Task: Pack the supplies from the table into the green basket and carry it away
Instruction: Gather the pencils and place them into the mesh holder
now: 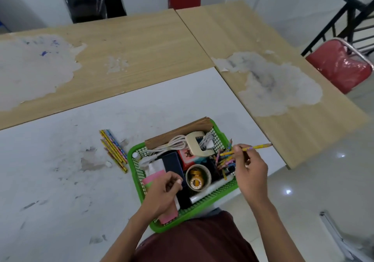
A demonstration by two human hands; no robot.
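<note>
The green basket [214, 201] stands at the near edge of the white table [70, 180], filled with a white cable, a cream tape dispenser [197, 146], a roll of tape [197, 177], dark boxes, brown envelopes and a bundle of pencils [223, 160]. My right hand [250, 170] pinches a yellow pencil [256, 146] above the basket's right side. My left hand [164, 193] hovers over the basket's left part with loosely curled fingers, holding nothing. Several pencils [114, 150] lie on the table just left of the basket.
Two worn wooden tables [141, 59] adjoin the white one at the back and right. A black chair [95, 2] stands behind them. A red chair [340, 65] and a black railing are at the right. Tiled floor lies to the right.
</note>
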